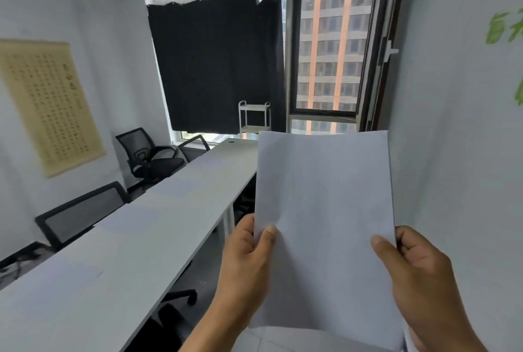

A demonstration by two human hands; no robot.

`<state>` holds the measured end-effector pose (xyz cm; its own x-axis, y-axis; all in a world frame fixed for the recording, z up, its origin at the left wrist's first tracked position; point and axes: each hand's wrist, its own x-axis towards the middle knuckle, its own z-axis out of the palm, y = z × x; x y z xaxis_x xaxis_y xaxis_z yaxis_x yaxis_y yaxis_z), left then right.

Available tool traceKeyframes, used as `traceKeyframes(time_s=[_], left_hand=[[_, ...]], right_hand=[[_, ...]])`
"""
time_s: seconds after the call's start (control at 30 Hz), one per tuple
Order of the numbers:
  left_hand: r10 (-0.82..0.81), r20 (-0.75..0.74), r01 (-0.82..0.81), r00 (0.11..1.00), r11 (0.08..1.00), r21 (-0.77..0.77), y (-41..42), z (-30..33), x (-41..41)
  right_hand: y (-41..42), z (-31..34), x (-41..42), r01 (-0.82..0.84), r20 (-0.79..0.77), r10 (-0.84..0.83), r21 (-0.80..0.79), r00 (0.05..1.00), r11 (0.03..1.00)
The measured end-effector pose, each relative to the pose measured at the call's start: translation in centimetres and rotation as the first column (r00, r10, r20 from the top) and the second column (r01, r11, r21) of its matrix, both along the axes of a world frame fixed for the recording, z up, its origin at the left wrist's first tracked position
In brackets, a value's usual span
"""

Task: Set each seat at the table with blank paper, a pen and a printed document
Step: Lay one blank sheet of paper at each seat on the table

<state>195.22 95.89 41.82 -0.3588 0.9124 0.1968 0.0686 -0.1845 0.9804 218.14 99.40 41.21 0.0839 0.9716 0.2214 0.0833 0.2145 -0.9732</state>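
Paper [325, 224], plain white and blank on the side facing the camera, is held upright in front of the chest, to the right of the long white table [175, 210]. Left hand [246, 264] and right hand [421, 275] each pinch a lower edge, thumbs on front. Faint pale sheets lie along the tabletop; their count is unclear. Three black chairs [150, 153] stand beyond it.

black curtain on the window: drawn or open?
Partly drawn. The black curtain covers the left part of the window, while the right pane is uncovered and shows the building outside.
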Motion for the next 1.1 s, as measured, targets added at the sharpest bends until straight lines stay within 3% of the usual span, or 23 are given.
traceKeyframes(time_s=[0.17, 0.37, 0.5, 0.83, 1.1], left_hand=[[0.217, -0.046, -0.219, 0.975, 0.974, -0.060, 6.0, -1.2, -3.9], [0.459, -0.064, -0.463, 0.886, 0.875, -0.140, 10.3, -4.1, -10.9], [0.566, -0.042, -0.566, 0.823, 0.813, -0.136, 14.4, -6.3, -16.7], [0.683, 0.051, -0.664, 0.729, 0.723, -0.191, 26.3, -9.5, -29.8], [0.797, 0.021, -0.737, 0.604, 0.568, -0.368, 32.2, -14.6, -36.0]], right_hand=[[10.2, -0.4, -5.4, -0.183, -0.005, 0.183, -0.036, 0.983, 0.982], [18.7, -2.4, -14.4, -0.461, 0.064, 0.471, -0.128, 0.880, 0.878], [25.1, -4.6, -21.4, -0.532, 0.106, 0.552, -0.173, 0.827, 0.829], [40.1, -5.4, -36.7, -0.618, 0.209, 0.668, -0.262, 0.714, 0.742], [48.4, -11.9, -46.6, -0.679, 0.254, 0.768, -0.361, 0.589, 0.640]])
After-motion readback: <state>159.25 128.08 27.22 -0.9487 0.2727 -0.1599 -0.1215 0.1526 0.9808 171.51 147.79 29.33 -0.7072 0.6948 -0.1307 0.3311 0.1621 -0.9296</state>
